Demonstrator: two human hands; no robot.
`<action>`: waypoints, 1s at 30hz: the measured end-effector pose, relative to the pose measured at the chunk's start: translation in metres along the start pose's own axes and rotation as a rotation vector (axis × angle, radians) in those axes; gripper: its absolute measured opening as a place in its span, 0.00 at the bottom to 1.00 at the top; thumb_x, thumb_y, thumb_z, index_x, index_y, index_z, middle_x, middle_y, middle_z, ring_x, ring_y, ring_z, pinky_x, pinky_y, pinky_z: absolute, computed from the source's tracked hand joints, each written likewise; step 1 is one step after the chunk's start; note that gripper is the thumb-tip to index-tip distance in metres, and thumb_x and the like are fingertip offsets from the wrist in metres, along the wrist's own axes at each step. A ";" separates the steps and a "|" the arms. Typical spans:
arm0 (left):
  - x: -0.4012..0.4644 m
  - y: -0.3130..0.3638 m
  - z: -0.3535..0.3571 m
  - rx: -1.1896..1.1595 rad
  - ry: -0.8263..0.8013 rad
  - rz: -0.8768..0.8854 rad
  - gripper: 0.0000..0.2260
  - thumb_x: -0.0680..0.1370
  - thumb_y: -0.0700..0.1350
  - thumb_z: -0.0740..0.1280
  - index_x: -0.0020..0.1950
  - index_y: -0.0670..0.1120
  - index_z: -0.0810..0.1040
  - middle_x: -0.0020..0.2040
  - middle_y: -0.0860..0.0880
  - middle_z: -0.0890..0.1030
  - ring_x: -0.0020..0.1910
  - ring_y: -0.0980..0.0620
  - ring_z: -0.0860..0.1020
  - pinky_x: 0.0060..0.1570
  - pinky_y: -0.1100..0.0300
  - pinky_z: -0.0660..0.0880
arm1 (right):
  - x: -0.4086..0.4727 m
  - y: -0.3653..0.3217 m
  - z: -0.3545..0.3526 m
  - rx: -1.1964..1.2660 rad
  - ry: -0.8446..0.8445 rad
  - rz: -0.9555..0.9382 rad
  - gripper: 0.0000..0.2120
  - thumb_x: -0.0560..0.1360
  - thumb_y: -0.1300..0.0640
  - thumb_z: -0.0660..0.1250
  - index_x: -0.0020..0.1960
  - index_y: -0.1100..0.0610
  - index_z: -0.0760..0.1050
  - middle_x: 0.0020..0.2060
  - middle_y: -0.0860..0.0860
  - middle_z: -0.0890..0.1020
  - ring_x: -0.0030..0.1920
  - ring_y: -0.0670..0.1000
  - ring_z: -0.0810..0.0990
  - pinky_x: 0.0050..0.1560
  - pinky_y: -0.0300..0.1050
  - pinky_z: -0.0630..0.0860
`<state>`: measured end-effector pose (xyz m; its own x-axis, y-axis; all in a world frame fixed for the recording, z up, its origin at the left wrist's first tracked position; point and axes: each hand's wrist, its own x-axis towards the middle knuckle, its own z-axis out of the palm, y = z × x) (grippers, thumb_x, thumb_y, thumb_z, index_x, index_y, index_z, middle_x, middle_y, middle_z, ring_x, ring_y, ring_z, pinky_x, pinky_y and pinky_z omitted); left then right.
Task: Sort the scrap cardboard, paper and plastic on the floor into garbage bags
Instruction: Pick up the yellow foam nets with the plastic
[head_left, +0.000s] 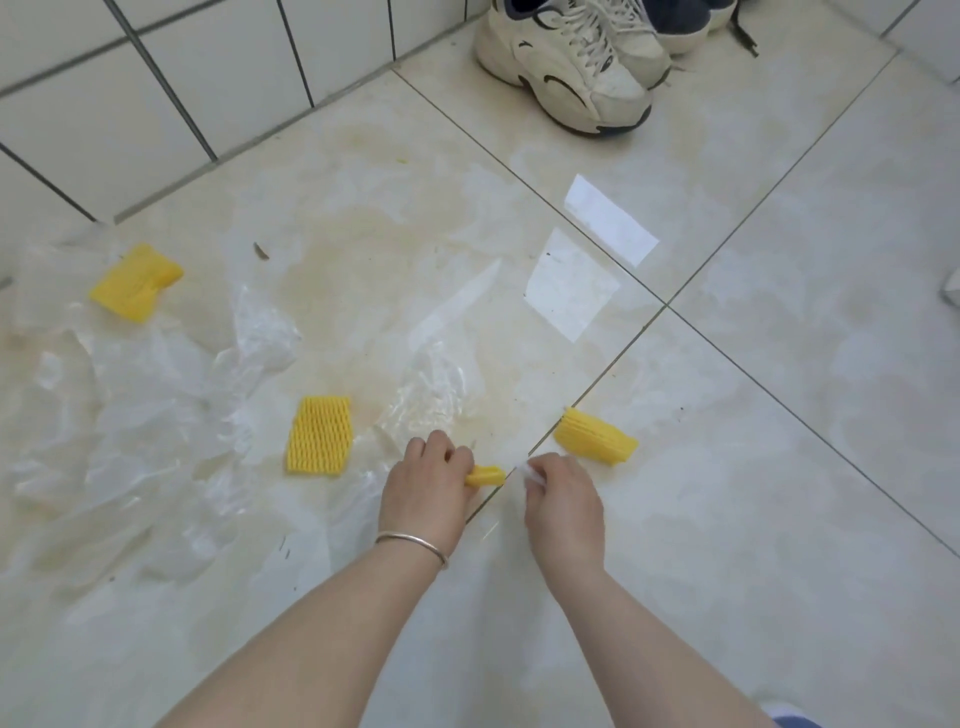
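Glossy floor tiles (779, 467); yellow foam netting (319, 435)

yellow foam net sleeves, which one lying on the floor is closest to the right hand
The yellow foam net sleeve just beyond the right hand, right of the tile joint. The flat mesh one and the one by the wall lie farther left.
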<state>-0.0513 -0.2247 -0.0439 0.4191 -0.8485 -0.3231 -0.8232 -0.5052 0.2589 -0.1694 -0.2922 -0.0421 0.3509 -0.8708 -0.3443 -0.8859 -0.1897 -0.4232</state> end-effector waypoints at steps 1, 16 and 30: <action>0.001 0.000 -0.005 -0.020 0.110 0.019 0.09 0.71 0.48 0.71 0.46 0.45 0.79 0.49 0.46 0.77 0.47 0.42 0.76 0.36 0.54 0.72 | 0.006 -0.001 -0.005 0.016 0.074 -0.016 0.08 0.77 0.59 0.62 0.52 0.59 0.79 0.51 0.55 0.79 0.56 0.57 0.73 0.51 0.46 0.69; -0.017 -0.048 0.014 -0.240 0.044 -0.322 0.07 0.75 0.40 0.63 0.52 0.47 0.77 0.67 0.51 0.67 0.59 0.46 0.68 0.50 0.59 0.70 | 0.032 -0.010 0.005 -0.078 -0.029 0.088 0.13 0.77 0.63 0.59 0.58 0.59 0.77 0.63 0.54 0.69 0.61 0.58 0.68 0.50 0.38 0.63; -0.040 -0.096 -0.013 -0.664 0.122 -0.437 0.08 0.70 0.39 0.73 0.43 0.46 0.75 0.48 0.50 0.68 0.45 0.48 0.75 0.46 0.64 0.69 | 0.025 -0.115 0.050 -0.109 -0.296 -0.227 0.36 0.75 0.60 0.65 0.76 0.49 0.50 0.72 0.52 0.58 0.55 0.57 0.78 0.47 0.45 0.73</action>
<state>0.0159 -0.1443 -0.0441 0.7211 -0.5445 -0.4284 -0.1918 -0.7511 0.6317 -0.0443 -0.2694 -0.0436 0.6000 -0.6353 -0.4862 -0.7971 -0.4234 -0.4304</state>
